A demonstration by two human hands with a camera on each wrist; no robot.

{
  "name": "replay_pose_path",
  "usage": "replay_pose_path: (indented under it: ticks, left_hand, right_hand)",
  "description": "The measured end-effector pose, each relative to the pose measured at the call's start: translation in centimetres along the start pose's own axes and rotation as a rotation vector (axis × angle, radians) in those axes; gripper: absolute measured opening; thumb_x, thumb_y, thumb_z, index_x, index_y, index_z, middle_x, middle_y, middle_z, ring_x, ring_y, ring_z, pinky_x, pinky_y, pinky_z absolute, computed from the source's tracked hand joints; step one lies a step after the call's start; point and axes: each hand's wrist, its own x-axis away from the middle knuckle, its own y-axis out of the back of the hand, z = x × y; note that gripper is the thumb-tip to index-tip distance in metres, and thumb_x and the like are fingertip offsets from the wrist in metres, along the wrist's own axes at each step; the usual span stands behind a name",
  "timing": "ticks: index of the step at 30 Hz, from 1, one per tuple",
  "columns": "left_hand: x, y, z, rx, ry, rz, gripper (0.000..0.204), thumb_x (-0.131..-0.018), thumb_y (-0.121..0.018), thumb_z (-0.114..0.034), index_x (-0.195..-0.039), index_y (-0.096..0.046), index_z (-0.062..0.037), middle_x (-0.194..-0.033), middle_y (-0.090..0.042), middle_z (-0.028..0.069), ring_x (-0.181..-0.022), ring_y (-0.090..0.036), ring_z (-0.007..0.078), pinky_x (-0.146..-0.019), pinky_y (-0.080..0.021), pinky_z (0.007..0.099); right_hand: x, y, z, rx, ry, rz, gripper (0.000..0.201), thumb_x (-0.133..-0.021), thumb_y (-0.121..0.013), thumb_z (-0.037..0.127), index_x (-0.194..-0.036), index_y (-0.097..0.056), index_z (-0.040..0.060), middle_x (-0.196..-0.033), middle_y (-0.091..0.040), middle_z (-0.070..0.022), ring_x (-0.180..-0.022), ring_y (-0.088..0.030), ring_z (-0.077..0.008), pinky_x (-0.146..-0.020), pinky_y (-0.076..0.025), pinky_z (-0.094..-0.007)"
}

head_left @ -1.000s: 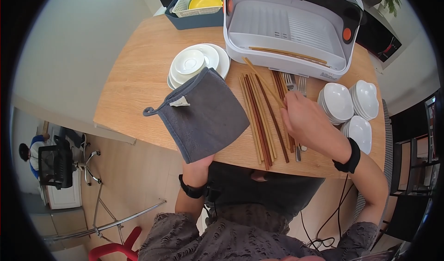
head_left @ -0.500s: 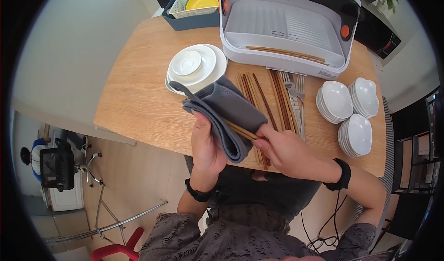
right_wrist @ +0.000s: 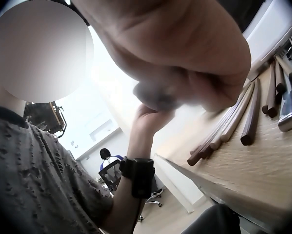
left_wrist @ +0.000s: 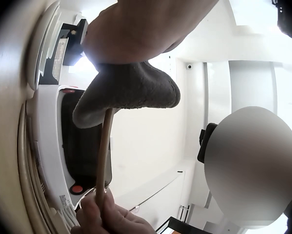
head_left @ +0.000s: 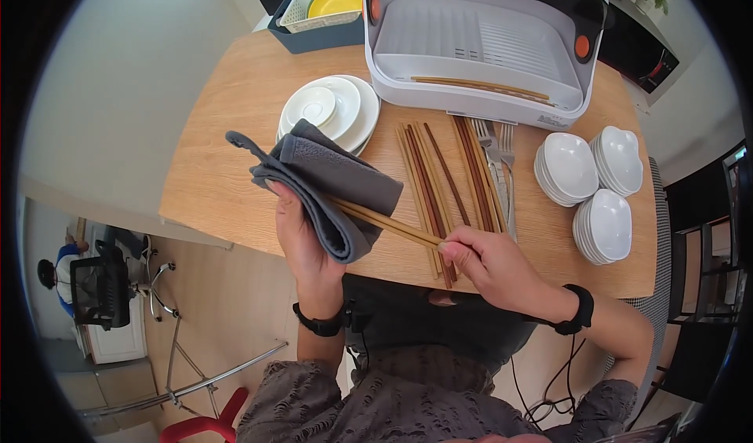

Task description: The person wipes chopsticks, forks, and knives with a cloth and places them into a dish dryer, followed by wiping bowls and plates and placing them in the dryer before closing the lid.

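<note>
My left hand (head_left: 302, 243) grips a folded dark grey cloth (head_left: 333, 172), which wraps round one end of a light wooden pair of chopsticks (head_left: 392, 226). The thumb and fingers of my right hand (head_left: 498, 266) pinch the other end. In the left wrist view the chopsticks (left_wrist: 103, 156) run from the cloth (left_wrist: 129, 90) down to the right fingertips. Beneath the hands, light and dark chopsticks (head_left: 435, 192) lie in two groups on the table, and forks (head_left: 507, 149) lie beside the right-hand group.
Stacked white plates (head_left: 367, 113) stand behind the cloth. A white lidded dish box (head_left: 451, 94) is at the back, chopsticks lying along its front. Stacks of white bowls (head_left: 571, 164) stand on the right. A blue bin (head_left: 318, 39) with a yellow bowl (head_left: 336, 1) sits back left.
The right hand has picked chopsticks up from the table and brought their end into the cloth. The cloth, spread over the left hand earlier, is now folded round them; both hands have since drawn apart.
</note>
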Motion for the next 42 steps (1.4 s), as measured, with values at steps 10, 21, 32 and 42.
replay_pose_path:
  ticks: [10, 21, 32, 42]
  left_hand:
    - [2.5, -1.2, 2.7, -0.074, 0.054, -0.005, 0.045, -0.105, -0.046, -0.042, -0.127, -0.055, -0.0034, -0.121, -0.065, 0.0092, -0.108, -0.065, 0.0197, -0.097, -0.053, 0.0353]
    - [1.4, -1.6, 1.3, -0.087, -0.047, -0.064, 0.043, -0.104, -0.048, -0.042, -0.121, -0.056, -0.0027, -0.112, -0.067, 0.0078, -0.102, -0.065, 0.0169, -0.092, -0.054, 0.0330]
    - [0.8, -2.8, 0.5, -0.301, -0.321, -0.145, 0.051, -0.107, -0.047, -0.030, -0.150, -0.031, -0.0095, -0.136, -0.053, 0.0080, -0.123, -0.054, 0.0170, -0.105, -0.046, 0.0344]
    - [1.4, -0.2, 2.0, -0.242, -0.177, -0.062, 0.035, -0.107, -0.047, -0.033, -0.124, -0.055, -0.0032, -0.115, -0.066, 0.0063, -0.104, -0.064, 0.0144, -0.092, -0.053, 0.0311]
  right_hand:
    - [-0.2, -1.0, -0.4, -0.164, -0.005, -0.047, 0.025, -0.101, -0.059, 0.023, -0.099, -0.064, -0.0008, -0.068, -0.060, -0.0100, -0.060, -0.059, -0.0189, -0.056, -0.046, -0.0334]
    - [0.4, 0.5, 0.0, -0.202, -0.133, 0.033, 0.030, -0.104, -0.055, 0.027, -0.097, -0.065, 0.0002, -0.072, -0.057, -0.0030, -0.066, -0.057, -0.0103, -0.047, -0.047, -0.0320]
    - [0.2, -0.2, -0.5, -0.564, -0.127, -0.071, 0.025, -0.103, -0.056, 0.018, -0.109, -0.064, -0.0045, -0.081, -0.061, -0.0009, -0.070, -0.053, -0.0072, -0.066, -0.047, -0.0245]
    - [0.4, 0.6, -0.6, -0.405, -0.154, -0.045, 0.023, -0.103, -0.055, 0.017, -0.104, -0.066, -0.0028, -0.077, -0.067, -0.0040, -0.066, -0.060, -0.0104, -0.062, -0.049, -0.0272]
